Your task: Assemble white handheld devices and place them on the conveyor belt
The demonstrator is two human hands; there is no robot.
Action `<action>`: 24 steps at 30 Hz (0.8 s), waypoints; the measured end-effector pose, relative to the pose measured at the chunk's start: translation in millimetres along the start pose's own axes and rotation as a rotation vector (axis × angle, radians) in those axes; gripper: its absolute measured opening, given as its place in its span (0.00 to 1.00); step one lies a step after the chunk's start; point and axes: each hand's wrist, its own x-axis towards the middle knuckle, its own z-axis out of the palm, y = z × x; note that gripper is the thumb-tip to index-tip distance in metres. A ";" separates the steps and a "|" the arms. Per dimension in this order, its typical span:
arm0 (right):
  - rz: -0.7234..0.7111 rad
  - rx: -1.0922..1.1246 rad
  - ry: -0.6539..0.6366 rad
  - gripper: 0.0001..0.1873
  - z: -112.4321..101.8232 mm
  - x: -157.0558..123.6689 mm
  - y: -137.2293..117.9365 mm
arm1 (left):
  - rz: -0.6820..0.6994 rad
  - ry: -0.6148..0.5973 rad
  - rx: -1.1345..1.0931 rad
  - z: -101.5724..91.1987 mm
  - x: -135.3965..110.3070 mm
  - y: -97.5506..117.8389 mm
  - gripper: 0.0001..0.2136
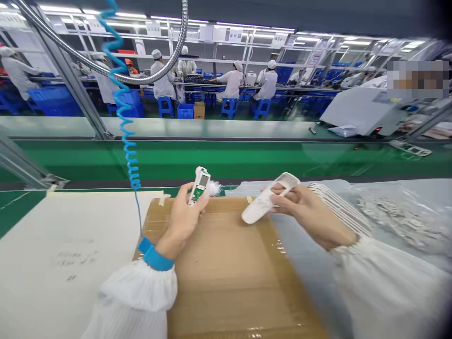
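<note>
My left hand (183, 214) is closed around a small white device part with a green circuit board and a little screen (199, 184), held upright. My right hand (300, 205) grips a long white plastic shell (268, 197), tilted with its upper end to the right. Both are held over a brown cardboard sheet (226, 268) taped to the bench. A blue wrist strap (155, 256) sits on my left wrist, with a blue coiled cord (129, 141) rising from it. Both sleeves are white.
A row of white shells (339, 207) lies stacked to the right, beside clear plastic bags of parts (399, 212). A white sheet (52, 249) covers the bench at left. A green conveyor (226, 157) runs behind. Several people in white work at far benches.
</note>
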 end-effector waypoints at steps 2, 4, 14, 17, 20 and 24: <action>0.033 0.245 -0.065 0.27 47.9 7.9 4.6 | 0.033 -0.017 0.037 1.7 -0.7 -3.8 0.26; 0.059 0.411 -0.157 0.32 87.7 10.5 10.5 | 0.067 -0.020 0.061 -0.2 0.0 -5.9 0.25; -0.060 0.493 -0.287 0.26 108.1 13.6 41.8 | -0.012 0.027 0.194 -15.0 12.7 -7.9 0.17; -0.045 0.471 -0.269 0.26 104.8 14.7 45.5 | 0.232 0.072 0.322 -12.8 9.0 -8.8 0.17; -0.056 0.431 -0.245 0.26 102.6 16.6 48.0 | 0.388 -0.051 0.430 -9.6 1.4 -8.1 0.16; -0.071 0.407 -0.233 0.26 99.2 19.4 50.7 | 0.422 -0.170 0.497 -5.6 -5.1 -6.6 0.14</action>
